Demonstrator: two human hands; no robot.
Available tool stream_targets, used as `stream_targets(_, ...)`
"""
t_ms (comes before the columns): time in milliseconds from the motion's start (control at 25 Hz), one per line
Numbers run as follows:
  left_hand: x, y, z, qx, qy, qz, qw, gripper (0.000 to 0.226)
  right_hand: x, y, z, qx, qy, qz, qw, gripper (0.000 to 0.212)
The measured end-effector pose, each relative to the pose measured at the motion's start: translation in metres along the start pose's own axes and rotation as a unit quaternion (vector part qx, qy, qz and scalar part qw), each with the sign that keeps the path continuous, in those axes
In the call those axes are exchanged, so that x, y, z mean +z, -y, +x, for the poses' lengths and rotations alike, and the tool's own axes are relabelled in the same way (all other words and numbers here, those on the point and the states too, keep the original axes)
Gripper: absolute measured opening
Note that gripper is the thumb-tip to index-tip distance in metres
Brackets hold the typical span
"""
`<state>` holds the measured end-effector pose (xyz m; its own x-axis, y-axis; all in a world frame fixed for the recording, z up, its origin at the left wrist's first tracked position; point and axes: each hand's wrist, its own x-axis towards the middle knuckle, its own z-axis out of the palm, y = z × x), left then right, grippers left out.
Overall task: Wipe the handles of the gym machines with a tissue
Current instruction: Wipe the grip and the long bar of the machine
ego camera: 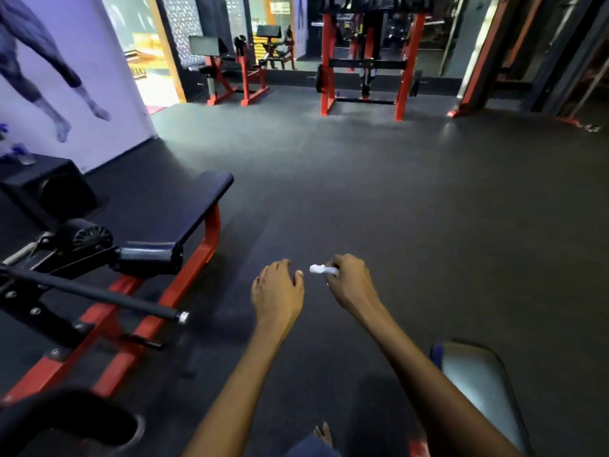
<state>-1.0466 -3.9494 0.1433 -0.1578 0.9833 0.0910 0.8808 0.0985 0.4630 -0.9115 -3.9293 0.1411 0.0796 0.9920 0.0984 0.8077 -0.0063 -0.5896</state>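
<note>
The right hand (351,281) pinches a crumpled white tissue (319,268) above the dark floor (395,209); the left hand (276,288) hangs relaxed just beside it, holding nothing. The tissue looks light, soft and easy to tear, so a bunched hold probably suits wiping the black bar handle (99,291) at the left.

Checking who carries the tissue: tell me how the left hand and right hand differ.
The right hand is curled, gripping a crumpled white tissue; the left hand holds nothing. The left hand's fingers are loosely spread and relaxed, while the right hand's are closed into a fist. The tissue pokes out of the right hand toward the left hand, which is not touching it. Both hover over the dark floor, clear of any handle.
</note>
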Motion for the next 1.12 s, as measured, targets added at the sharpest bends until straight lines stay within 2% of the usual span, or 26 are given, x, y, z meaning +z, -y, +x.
stream_targets(280,0.007,0.007,0.160,-0.060,-0.033,0.019,0.997,0.045,0.026,0.038,0.177,-0.086,0.085,-0.005,0.993,0.014)
stream_targets(440,0.017,0.036,0.211,-0.132,-0.057,0.033,0.989,0.044,0.079,0.057,0.252,-0.136,0.177,0.015,0.975,0.016)
stream_targets(600,0.024,0.074,0.259,-0.232,-0.106,0.044,0.966,0.044,0.132,0.095,0.321,-0.221,0.245,0.009,0.944,0.017)
stream_targets(760,0.028,0.106,0.301,-0.353,-0.164,0.054,0.920,0.043,0.189,0.140,0.379,-0.309,0.346,0.004,0.886,0.017)
stream_targets(920,0.041,0.135,0.311,-0.450,-0.206,0.051,0.867,0.044,0.234,0.180,0.396,-0.377,0.438,0.009,0.816,0.018)
stream_targets(1120,0.074,0.184,0.297,-0.579,-0.210,0.046,0.786,0.051,0.314,0.227,0.376,-0.461,0.546,0.030,0.699,0.018)
